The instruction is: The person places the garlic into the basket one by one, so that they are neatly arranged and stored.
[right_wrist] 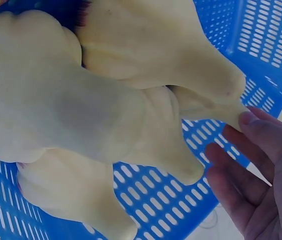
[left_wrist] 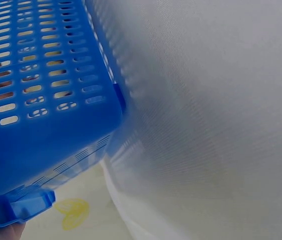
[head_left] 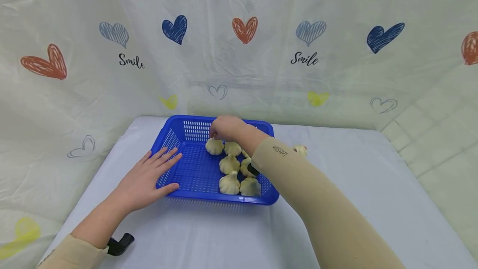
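A blue plastic basket (head_left: 194,197) with slotted walls stands on the table, several garlic bulbs (head_left: 229,164) gathered in its right half. My right hand (head_left: 228,128) reaches in at the far side and pinches the stem of a garlic bulb (head_left: 214,147) at the left end of the back row. In the right wrist view, thumb and index finger of that hand (right_wrist: 275,165) meet at the stem tip (right_wrist: 225,112). With fingers spread, my left hand (head_left: 147,179) rests on the basket's left rim. The left wrist view mostly shows the basket's outer wall (left_wrist: 51,135).
Another garlic bulb (head_left: 300,150) lies on the white tablecloth (head_left: 347,177) right of the basket, partly behind my right sleeve (head_left: 298,177). A pale curtain (head_left: 239,65) printed with hearts hangs right behind the table.
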Demonstrator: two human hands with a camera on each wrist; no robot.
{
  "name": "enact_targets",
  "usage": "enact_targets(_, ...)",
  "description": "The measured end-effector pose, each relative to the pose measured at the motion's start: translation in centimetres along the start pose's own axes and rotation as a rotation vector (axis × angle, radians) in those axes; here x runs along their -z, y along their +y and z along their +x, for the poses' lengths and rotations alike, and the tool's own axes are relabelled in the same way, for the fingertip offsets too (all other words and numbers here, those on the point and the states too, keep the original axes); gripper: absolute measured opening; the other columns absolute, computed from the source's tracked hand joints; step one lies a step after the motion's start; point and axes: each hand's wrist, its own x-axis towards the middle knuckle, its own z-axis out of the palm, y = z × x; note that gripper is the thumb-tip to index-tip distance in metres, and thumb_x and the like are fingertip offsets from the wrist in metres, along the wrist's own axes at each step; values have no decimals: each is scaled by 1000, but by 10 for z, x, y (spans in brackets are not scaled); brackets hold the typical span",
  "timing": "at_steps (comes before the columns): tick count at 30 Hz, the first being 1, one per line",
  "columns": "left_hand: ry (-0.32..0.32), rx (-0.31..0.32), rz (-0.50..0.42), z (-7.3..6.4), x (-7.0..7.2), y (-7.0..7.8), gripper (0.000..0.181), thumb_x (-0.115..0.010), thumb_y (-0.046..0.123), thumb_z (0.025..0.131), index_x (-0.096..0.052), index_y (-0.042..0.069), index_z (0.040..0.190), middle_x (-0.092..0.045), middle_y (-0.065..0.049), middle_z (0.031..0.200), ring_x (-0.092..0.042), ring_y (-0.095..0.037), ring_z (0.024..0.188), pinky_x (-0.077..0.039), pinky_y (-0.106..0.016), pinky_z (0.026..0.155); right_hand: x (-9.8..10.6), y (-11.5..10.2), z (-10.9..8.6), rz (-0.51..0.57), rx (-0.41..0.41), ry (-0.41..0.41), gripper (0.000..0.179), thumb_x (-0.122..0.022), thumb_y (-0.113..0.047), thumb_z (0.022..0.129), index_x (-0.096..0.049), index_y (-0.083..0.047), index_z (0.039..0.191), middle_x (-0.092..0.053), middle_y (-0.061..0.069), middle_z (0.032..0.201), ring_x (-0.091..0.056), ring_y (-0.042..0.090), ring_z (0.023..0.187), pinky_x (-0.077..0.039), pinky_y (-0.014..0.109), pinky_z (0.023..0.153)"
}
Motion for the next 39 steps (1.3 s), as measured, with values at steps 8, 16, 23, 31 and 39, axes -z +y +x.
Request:
enact_targets(8,-1,-4,5,0,-1,-1,80,-57,60,92,-31,22,157,-26,-4,163,-20,-34,149,-12,-57,120,-1,0,0,-3,-19,-18,25,-60,-20,100,-72,-21,122,-68,-5,122,-61,14,113,-51,29,94)
enact_targets(16,17,-3,4,0,-1,-2,80,-58,60,92,-31,23,157,-28,-4,162,-23,-35,148,-15,-57,119,-1,-3,-1,-29,-7,-15,30,-61,-25,100,-68,-21,128,-66,-5,127,-58,15,118,-49,32,99)
enact_targets(23,-1,7,3,0,-1,-1,79,-57,61,93,-30,24,158,-26,-2,163,-20,-33,149,-13,-56,120,-3,-5,-1,-40,-12,-3,31,-61,-30,100,-67,-24,129,-64,-8,130,-57,13,122,-48,32,102)
enact_targets(31,-17,11,5,1,1,0,80,-55,61,93,-28,23,158,-25,-3,163,-19,-34,150,-12,-57,120,-2,-3,-3,-29,-23,-14,35,-63,-33,98,-65,-25,132,-63,-7,132,-57,14,122,-48,33,101)
enact_targets(39,-16,8,4,0,2,1,79,-56,60,93,-29,22,158,-25,-4,163,-20,-34,149,-12,-57,120,7,11,-11,126,-26,30,39,-65,-31,97,-63,-22,135,-63,-3,132,-56,15,122,-47,32,102)
